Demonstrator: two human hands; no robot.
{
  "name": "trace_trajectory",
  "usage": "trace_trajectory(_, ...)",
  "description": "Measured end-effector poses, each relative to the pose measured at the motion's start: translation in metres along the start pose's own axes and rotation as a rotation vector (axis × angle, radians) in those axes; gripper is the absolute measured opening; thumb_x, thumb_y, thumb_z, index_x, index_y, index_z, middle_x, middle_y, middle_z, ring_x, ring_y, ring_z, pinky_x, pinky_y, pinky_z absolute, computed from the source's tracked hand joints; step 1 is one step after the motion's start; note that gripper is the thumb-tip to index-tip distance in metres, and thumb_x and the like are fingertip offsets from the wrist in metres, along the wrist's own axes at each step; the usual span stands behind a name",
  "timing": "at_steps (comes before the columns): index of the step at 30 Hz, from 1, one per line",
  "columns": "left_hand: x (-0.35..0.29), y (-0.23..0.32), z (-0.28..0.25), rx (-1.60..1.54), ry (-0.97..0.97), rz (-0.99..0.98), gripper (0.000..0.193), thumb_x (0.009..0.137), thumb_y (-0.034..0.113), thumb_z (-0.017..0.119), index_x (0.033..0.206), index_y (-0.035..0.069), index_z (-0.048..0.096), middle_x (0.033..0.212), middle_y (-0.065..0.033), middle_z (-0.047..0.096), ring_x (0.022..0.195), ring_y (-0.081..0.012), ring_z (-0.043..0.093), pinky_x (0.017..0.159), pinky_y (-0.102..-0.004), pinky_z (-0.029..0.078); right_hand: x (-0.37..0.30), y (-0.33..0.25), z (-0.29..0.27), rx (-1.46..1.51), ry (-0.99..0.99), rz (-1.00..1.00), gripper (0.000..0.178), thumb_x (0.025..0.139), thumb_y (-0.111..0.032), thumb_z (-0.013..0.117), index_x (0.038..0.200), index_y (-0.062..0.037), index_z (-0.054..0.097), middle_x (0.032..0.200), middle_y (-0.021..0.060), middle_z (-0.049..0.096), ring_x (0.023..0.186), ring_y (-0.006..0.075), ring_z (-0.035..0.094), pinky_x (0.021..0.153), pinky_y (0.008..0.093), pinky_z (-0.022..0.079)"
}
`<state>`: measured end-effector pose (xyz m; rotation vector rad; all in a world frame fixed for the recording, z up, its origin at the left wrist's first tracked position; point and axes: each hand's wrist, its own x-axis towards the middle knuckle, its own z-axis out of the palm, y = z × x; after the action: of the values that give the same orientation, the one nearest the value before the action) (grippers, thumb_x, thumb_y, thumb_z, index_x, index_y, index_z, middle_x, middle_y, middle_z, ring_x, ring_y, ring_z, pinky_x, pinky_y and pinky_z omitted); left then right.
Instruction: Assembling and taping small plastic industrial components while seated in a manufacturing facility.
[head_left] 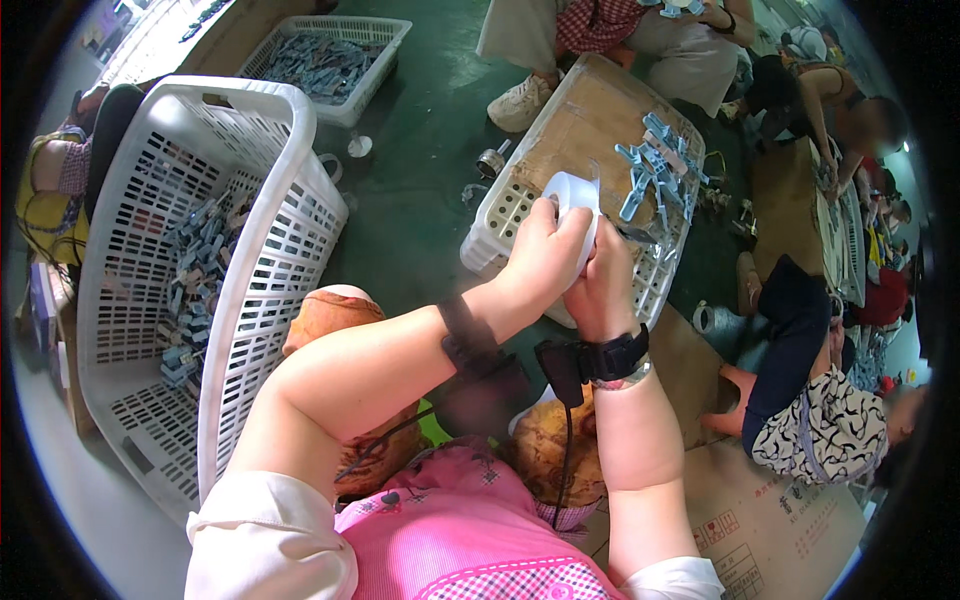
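Above the near edge of a white crate, a roll of clear tape [571,188] is held up between my two hands. My left hand [540,255] is closed on its left side, thumb and fingers wrapped round it. My right hand [604,285] is closed against the roll's lower right side; its fingertips are partly hidden. A loose strip of tape seems to stand up at the roll's far edge. Just beyond my right hand, light-blue plastic clips [655,170] lie in a loose pile on a cardboard sheet [585,115] over the white crate [490,225].
At my left stands a tall white slatted basket [255,245] partly filled with grey-blue clips [195,285]. A shallower white basket [390,60] of similar pieces sits behind it. Opposite me sits a person [690,50]; others work along the right. Flattened cardboard [770,520] lies at lower right.
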<state>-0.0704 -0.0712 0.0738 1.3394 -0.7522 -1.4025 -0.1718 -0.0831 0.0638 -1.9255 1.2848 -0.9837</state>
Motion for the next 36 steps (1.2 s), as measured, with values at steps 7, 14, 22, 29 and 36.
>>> trace_trajectory(7,0.001,-0.001,-0.001,0.011,0.017,-0.007,0.037,0.09,0.032,0.052,0.103,-0.002,0.053,0.094,-0.0104,0.056,0.085,-0.0168,0.052,0.074,-0.03,0.044,0.001,-0.005,0.001,0.063,-0.01,0.02,0.028,0.073,-0.008,0.071,0.094,0.0031,0.056,0.08,0.0163,0.066,0.075,0.0263,0.068,0.063,0.0328,0.05)
trace_trajectory(14,0.002,-0.003,0.001,0.013,0.006,-0.01,0.036,0.09,0.032,0.052,0.103,-0.001,0.053,0.093,-0.0101,0.056,0.085,-0.0164,0.052,0.075,-0.0299,0.044,0.001,0.015,0.006,0.271,0.015,0.186,0.027,0.074,-0.007,0.072,0.093,0.0034,0.056,0.08,0.0149,0.067,0.074,0.0236,0.068,0.062,0.0322,0.05)
trace_trajectory(22,0.004,-0.006,0.002,0.01,0.001,-0.009,0.035,0.09,0.032,0.052,0.101,-0.001,0.053,0.091,-0.0095,0.055,0.083,-0.016,0.051,0.073,-0.0296,0.044,0.002,0.028,0.01,0.277,0.03,0.206,0.024,0.074,-0.003,0.069,0.093,0.0034,0.055,0.081,0.0167,0.067,0.077,0.027,0.068,0.063,0.0332,0.05)
trace_trajectory(29,0.001,-0.001,0.003,0.026,0.003,-0.014,0.035,0.09,0.032,0.052,0.1,-0.001,0.053,0.091,-0.0098,0.055,0.083,-0.016,0.051,0.073,-0.0298,0.044,0.002,0.023,0.006,0.355,0.024,0.248,0.016,0.079,0.002,0.062,0.093,0.0025,0.055,0.085,0.0123,0.066,0.079,0.0227,0.067,0.065,0.0336,0.05)
trace_trajectory(36,0.0,0.001,0.003,0.021,0.007,-0.006,0.036,0.09,0.032,0.052,0.1,-0.002,0.053,0.091,-0.0105,0.056,0.084,-0.0164,0.052,0.073,-0.0298,0.044,0.009,-0.009,0.0,1.237,0.11,0.761,0.009,0.089,-0.002,0.049,0.095,0.0021,0.055,0.087,0.005,0.063,0.08,0.0129,0.062,0.066,0.0294,0.049)
